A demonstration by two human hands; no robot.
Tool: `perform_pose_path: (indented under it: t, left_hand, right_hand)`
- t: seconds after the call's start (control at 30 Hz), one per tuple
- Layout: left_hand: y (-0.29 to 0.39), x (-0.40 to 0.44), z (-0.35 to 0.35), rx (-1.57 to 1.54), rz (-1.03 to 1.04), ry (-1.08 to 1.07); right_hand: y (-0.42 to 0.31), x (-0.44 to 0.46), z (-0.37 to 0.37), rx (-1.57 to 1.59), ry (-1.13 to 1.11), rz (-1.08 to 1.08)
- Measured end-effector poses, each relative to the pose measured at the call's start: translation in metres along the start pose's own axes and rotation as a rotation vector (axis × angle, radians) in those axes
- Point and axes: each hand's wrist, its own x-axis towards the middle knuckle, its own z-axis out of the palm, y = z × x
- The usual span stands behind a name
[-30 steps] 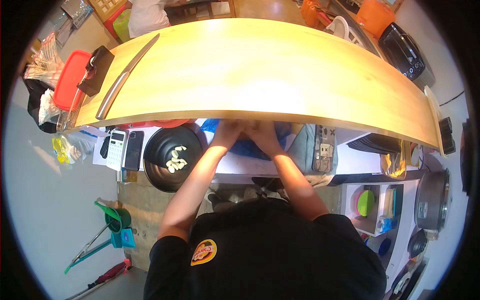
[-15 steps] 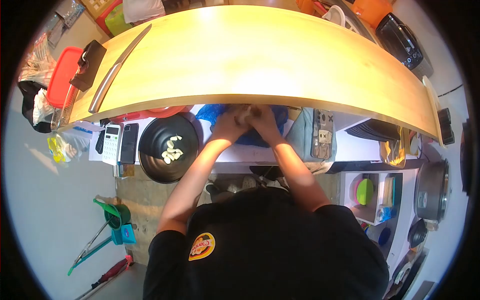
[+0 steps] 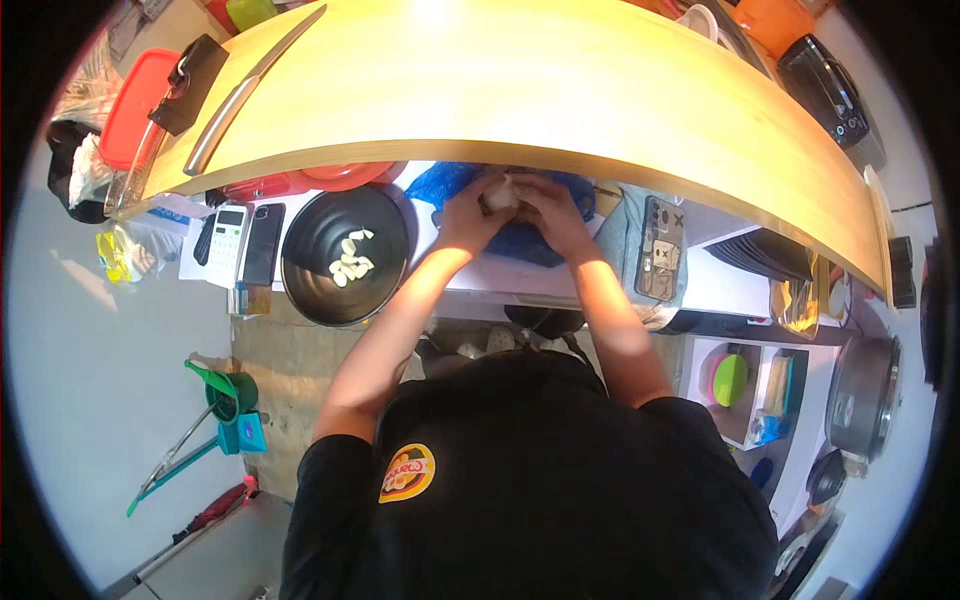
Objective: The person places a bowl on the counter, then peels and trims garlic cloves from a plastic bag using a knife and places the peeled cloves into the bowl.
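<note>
Both hands meet over a blue plastic bag (image 3: 520, 243) on the lower white shelf. My left hand (image 3: 470, 215) is curled round one side of a whitish garlic bulb (image 3: 502, 194). On the bulb's other side are the fingers of my right hand (image 3: 552, 208), bent and touching it. Left of my hands, a black bowl (image 3: 320, 290) holds several peeled garlic cloves (image 3: 351, 258). The bag lies partly beneath my hands and the counter's edge.
A knife (image 3: 236, 108) lies on the wooden counter (image 3: 500, 90), whose edge overhangs the shelf. Left of the bowl are a calculator (image 3: 229, 240) and a dark phone (image 3: 263, 243). A patterned phone (image 3: 659, 248) rests on grey cloth at right.
The view has shifted, so the counter appears higher and more of the shelf shows. Both hands have come out from the counter's edge, and the garlic bulb between them is now visible.
</note>
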Motion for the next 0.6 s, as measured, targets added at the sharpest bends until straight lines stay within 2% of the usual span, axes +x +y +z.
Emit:
perform_pose_path:
  t: [0.03, 0.13, 0.2, 0.3, 0.4, 0.43, 0.5, 0.6]
  left_hand:
    - [0.001, -0.001, 0.001, 0.024, 0.023, 0.019]
    - [-0.001, 0.002, 0.007, 0.076, 0.096, 0.067]
    - [-0.007, 0.003, 0.013, 0.086, 0.151, 0.094]
    - [-0.010, 0.001, 0.018, 0.307, 0.426, 0.274]
    - [0.005, -0.010, 0.003, 0.371, 0.354, 0.245]
    - [0.014, -0.011, -0.007, 0.293, 0.209, 0.136]
    - [0.025, -0.014, -0.023, 0.138, -0.083, -0.082]
    - [0.004, -0.012, -0.018, 0.088, 0.003, -0.005]
  right_hand:
    - [-0.001, -0.001, 0.001, -0.062, 0.012, -0.005]
    - [0.001, -0.005, 0.008, -0.541, 0.149, -0.253]
    - [0.004, -0.003, 0.008, -0.635, 0.243, -0.297]
    - [0.000, -0.007, 0.013, -0.783, 0.358, -0.447]
    - [0.000, -0.007, 0.007, -0.833, 0.386, -0.542]
    - [-0.001, -0.006, 0.002, -0.830, 0.385, -0.561]
    - [-0.017, -0.017, 0.000, -1.016, 0.506, -0.664]
    - [-0.045, -0.037, -0.005, -1.254, 0.682, -0.739]
